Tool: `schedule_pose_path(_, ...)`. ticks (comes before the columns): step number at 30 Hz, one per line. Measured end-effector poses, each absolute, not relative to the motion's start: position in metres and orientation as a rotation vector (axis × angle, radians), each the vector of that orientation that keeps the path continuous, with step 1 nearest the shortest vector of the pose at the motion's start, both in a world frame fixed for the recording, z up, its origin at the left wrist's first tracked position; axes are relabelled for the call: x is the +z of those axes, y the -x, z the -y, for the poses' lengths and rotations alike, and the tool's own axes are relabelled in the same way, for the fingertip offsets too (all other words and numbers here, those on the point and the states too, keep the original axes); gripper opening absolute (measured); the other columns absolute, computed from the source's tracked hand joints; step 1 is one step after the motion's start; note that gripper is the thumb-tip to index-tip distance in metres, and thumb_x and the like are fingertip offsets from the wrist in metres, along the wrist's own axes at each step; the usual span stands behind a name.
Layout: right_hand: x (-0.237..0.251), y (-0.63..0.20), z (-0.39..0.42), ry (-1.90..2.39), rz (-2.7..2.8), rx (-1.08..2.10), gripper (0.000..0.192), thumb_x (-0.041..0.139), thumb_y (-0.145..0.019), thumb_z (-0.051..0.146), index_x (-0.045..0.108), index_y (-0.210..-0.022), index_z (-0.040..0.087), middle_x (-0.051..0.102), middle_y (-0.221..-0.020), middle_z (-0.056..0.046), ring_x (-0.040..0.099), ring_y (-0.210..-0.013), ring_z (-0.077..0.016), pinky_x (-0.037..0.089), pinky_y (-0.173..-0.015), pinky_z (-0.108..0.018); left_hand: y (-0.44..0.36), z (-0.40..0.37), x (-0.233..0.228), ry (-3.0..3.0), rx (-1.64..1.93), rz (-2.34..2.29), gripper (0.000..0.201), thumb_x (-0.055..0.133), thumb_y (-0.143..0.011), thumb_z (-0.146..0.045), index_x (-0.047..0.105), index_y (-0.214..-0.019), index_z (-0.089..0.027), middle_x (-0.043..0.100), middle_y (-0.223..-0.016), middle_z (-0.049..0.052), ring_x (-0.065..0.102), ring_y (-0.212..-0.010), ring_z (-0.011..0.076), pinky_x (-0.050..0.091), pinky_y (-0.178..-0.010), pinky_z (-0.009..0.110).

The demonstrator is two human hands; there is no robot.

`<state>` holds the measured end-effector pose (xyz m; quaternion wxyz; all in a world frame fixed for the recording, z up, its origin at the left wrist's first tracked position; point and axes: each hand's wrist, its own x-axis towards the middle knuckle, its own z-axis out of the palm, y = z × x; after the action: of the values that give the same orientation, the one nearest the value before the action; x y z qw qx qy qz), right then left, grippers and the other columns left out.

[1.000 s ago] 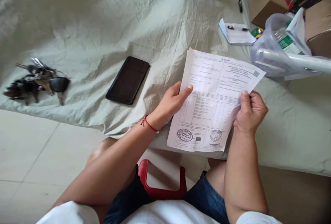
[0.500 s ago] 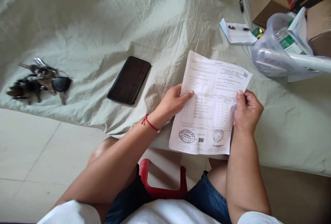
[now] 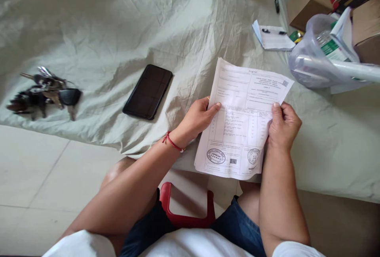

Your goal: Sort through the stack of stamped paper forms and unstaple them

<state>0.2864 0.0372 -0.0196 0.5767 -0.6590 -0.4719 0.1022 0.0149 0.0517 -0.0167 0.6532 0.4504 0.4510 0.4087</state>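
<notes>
A printed sheet (image 3: pixel 242 120) is pinched on both sides: the left hand (image 3: pixel 197 119) is closed on its left edge, thumb laid flat across the print, and the right hand (image 3: pixel 283 126) is closed on its right edge, thumb pressed on top, fingers tucked behind. Each grip is shut on the paper alone. The sheet is held just above the near edge of the bed (image 3: pixel 118 31), its long axis running away from the body and tilted slightly rightward, stamps at the near end. It lies directly between the two hands, neither nearer than the other. A red thread bracelet (image 3: pixel 171 143) is seen on the left wrist. Further left on the wrinkled bedsheet a dark phone (image 3: pixel 147 91) is lying face up, well apart from the grip, and beyond it a bunch of keys (image 3: pixel 44 92). To the right, a clear plastic bag (image 3: pixel 317 57) and a small notepad (image 3: pixel 273 38) are seen; below, a red stool (image 3: pixel 185 213).
</notes>
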Motion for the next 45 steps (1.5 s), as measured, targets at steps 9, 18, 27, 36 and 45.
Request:
schedule_pose_path(9, -0.032, -0.298, -0.04, 1.546, 1.039, 0.42, 0.045, 0.086, -0.095, 0.061, 0.081, -0.118, 0.024, 0.084, -0.11, -0.005, 0.079, -0.102, -0.0245, 0.064, -0.106, -0.049, -0.017, -0.051, -0.011, -1.012, 0.96, -0.981, 0.03, 0.076, -0.104, -0.049, 0.074, -0.096, -0.02, 0.079, -0.091, 0.007, 0.069, -0.075, 0.02, 0.053, -0.065, 0.033)
schedule_pose_path(18, -0.029, -0.31, -0.033, 1.577, 0.96, 0.886, 0.074, 0.101, -0.073, 0.078, 0.079, -0.12, 0.026, 0.087, -0.106, -0.005, 0.084, -0.101, -0.027, 0.069, -0.1, -0.05, -0.017, -0.051, -0.011, -0.979, 0.988, -0.946, 0.034, 0.078, -0.103, -0.054, 0.075, -0.097, -0.021, 0.081, -0.092, 0.007, 0.073, -0.078, 0.0215, 0.058, -0.067, 0.033)
schedule_pose_path(27, -0.005, -0.301, -0.02, 1.448, 0.924, 1.152, 0.064, 0.108, -0.068, 0.067, 0.086, -0.11, 0.024, 0.091, -0.114, -0.011, 0.086, -0.122, -0.0415, 0.067, -0.115, -0.07, -0.018, -0.051, -0.013, -0.991, 1.068, -0.969, 0.041, 0.081, -0.102, -0.065, 0.077, -0.102, -0.025, 0.08, -0.088, 0.007, 0.079, -0.091, 0.0275, 0.065, -0.077, 0.04)
schedule_pose_path(36, -0.002, -0.278, -0.013, 1.359, 0.979, 1.217, 0.056, 0.109, -0.072, 0.053, 0.088, -0.114, 0.024, 0.091, -0.118, -0.01, 0.081, -0.134, -0.0399, 0.06, -0.126, -0.069, -0.017, -0.051, 0.003, -0.964, 1.254, -0.967, 0.056, 0.078, -0.099, -0.08, 0.075, -0.106, -0.025, 0.084, -0.104, 0.008, 0.081, -0.111, 0.0301, 0.067, -0.091, 0.041)
schedule_pose_path(45, 0.017, -0.273, -0.01, 1.159, 1.081, 0.609, 0.063, 0.098, -0.081, 0.062, 0.081, -0.136, 0.036, 0.081, -0.137, -0.007, 0.073, -0.146, -0.0365, 0.058, -0.128, -0.067, -0.001, -0.049, 0.013, -1.118, 1.184, -0.933, 0.045, 0.102, -0.083, -0.063, 0.08, -0.091, -0.026, 0.078, -0.093, 0.007, 0.079, -0.112, 0.0377, 0.067, -0.088, 0.047)
